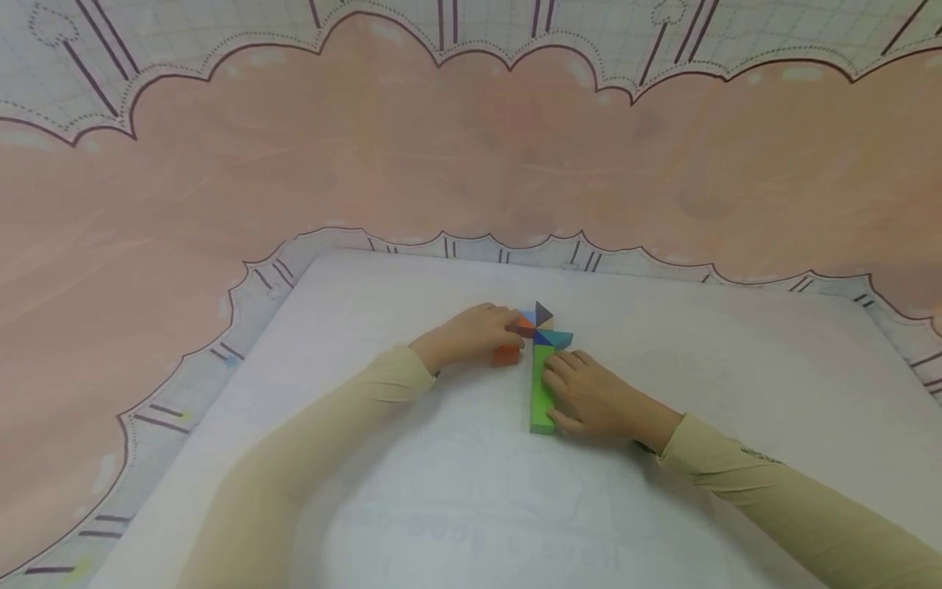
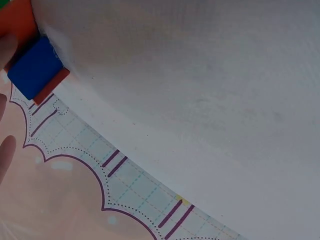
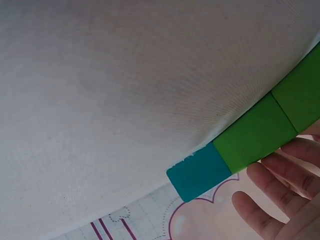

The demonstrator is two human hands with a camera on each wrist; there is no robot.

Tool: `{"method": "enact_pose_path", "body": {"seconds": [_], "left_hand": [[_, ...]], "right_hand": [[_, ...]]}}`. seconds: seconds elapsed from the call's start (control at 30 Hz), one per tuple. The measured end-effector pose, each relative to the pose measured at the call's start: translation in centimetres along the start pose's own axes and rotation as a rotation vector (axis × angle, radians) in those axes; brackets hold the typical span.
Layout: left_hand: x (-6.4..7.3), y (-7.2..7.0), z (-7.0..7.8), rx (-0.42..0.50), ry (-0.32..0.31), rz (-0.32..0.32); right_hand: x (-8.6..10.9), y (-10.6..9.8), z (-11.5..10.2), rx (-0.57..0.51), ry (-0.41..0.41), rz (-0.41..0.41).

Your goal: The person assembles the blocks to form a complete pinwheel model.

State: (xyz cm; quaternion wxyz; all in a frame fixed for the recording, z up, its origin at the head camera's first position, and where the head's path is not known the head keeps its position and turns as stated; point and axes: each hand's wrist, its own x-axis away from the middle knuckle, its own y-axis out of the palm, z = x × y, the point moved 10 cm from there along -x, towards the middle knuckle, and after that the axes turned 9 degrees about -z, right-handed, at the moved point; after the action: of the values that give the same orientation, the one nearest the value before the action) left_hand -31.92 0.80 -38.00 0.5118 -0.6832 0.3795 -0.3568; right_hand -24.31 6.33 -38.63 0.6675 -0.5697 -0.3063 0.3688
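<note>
Two green blocks point(image 3: 256, 132) lie end to end as a column, with a teal block point(image 1: 557, 338) and other coloured triangular blocks fanned like a pinwheel at its far end. My right hand point(image 1: 591, 396) rests at the column's right side, its fingers loosely extended and fingertips at the green edge. At the pinwheel's left, my left hand point(image 1: 471, 337) reaches over the blocks. An orange block point(image 1: 505, 355) shows below its thumb. A blue block point(image 2: 36, 69) and a red-brown piece point(image 2: 52, 87) appear near its fingers. Cannot tell whether the left fingers pinch a block.
A white board point(image 1: 412, 491) lies under the blocks and both hands. Around it spreads a pink cloth point(image 1: 471, 155) with a scalloped, purple-lined border. A dark triangular block point(image 1: 543, 313) points away at the pinwheel's top.
</note>
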Motion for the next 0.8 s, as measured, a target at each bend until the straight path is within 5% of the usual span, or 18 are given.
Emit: {"method": "enact_pose_path", "body": {"seconds": [0.8], "left_hand": [[0.12, 0.04, 0.35, 0.029, -0.079, -0.049]], "right_hand": [[-0.13, 0.43, 0.04, 0.017, 0.02, -0.038]]}}
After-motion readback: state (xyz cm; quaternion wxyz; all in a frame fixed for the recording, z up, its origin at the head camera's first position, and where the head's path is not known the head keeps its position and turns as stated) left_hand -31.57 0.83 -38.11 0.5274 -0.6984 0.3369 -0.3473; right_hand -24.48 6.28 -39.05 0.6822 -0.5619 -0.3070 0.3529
